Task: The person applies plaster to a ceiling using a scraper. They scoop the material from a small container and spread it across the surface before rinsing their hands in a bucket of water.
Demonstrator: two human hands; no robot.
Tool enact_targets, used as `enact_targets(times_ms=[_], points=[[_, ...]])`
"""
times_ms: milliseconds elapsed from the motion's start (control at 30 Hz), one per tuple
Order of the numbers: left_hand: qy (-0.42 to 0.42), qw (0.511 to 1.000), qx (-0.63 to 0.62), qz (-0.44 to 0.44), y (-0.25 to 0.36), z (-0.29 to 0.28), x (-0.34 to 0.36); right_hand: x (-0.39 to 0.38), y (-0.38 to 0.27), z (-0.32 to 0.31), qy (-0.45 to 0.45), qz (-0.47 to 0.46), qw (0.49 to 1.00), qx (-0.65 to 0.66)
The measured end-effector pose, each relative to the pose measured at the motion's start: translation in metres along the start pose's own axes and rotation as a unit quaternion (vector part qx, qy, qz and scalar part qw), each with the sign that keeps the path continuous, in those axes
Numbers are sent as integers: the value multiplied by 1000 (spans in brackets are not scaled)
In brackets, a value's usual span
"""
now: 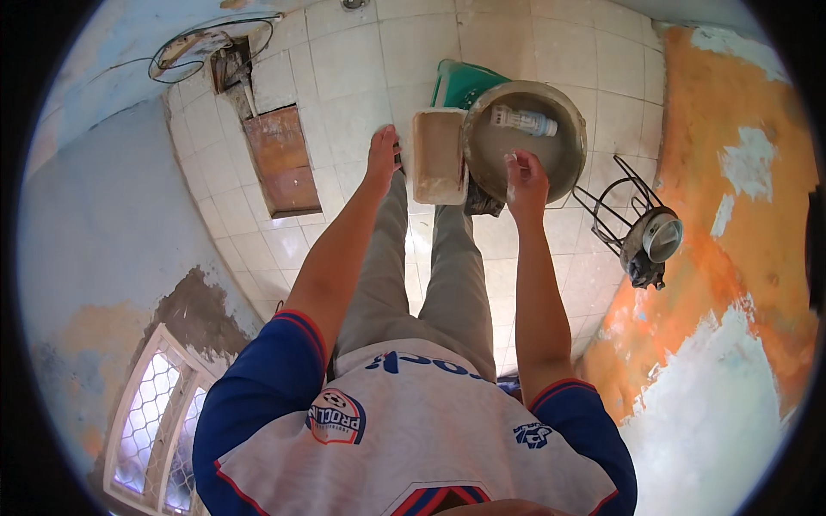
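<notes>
My right hand (527, 181) is over the near part of a round grey basin (578, 163), its fingers drawn together. The fingertips look whitish, and whether anything small is between them is hidden. Cloudy grey liquid or a grey bottom shows inside the basin. A white bottle with a pale blue part (525, 120) lies on its side in there, toward the far edge. To the basin's left is a rectangular, dirt-stained tub (418, 163). My left hand (384, 155) hangs left of this tub with its fingers stretched out, apparently holding nothing.
Behind the basin stands a green plastic container (460, 83); black material (483, 203) pokes out below it. At right, a black metal stand (602, 211) is beside a metal pot (662, 236). A brown recess (282, 159) interrupts the tiled floor at left, near black cable (185, 39).
</notes>
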State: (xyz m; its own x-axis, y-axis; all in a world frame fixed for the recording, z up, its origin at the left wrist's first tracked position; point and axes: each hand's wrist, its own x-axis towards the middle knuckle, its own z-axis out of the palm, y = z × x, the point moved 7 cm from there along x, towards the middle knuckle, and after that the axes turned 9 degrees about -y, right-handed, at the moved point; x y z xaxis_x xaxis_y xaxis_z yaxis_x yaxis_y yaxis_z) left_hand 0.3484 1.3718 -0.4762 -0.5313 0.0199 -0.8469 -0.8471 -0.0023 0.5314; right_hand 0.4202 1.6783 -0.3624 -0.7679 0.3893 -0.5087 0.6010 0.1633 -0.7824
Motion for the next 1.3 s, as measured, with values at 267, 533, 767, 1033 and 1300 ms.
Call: enact_targets(times_ms=[267, 533, 767, 1033, 1300], points=[[-4, 910, 350, 222, 54, 37, -44, -3, 10, 6, -21, -12, 999, 30], [21, 887, 388, 251, 54, 30, -61, -22, 24, -3, -25, -20, 999, 40], [91, 912, 300, 264, 48, 3, -93, -33, 19, -5, -44, 3, 997, 68], [96, 951, 194, 221, 97, -12, -179, -62, -46, 0, -57, -85, 993, 63], [72, 943, 97, 309, 170, 6, -280, -138, -190, -35, -92, -88, 991, -31]])
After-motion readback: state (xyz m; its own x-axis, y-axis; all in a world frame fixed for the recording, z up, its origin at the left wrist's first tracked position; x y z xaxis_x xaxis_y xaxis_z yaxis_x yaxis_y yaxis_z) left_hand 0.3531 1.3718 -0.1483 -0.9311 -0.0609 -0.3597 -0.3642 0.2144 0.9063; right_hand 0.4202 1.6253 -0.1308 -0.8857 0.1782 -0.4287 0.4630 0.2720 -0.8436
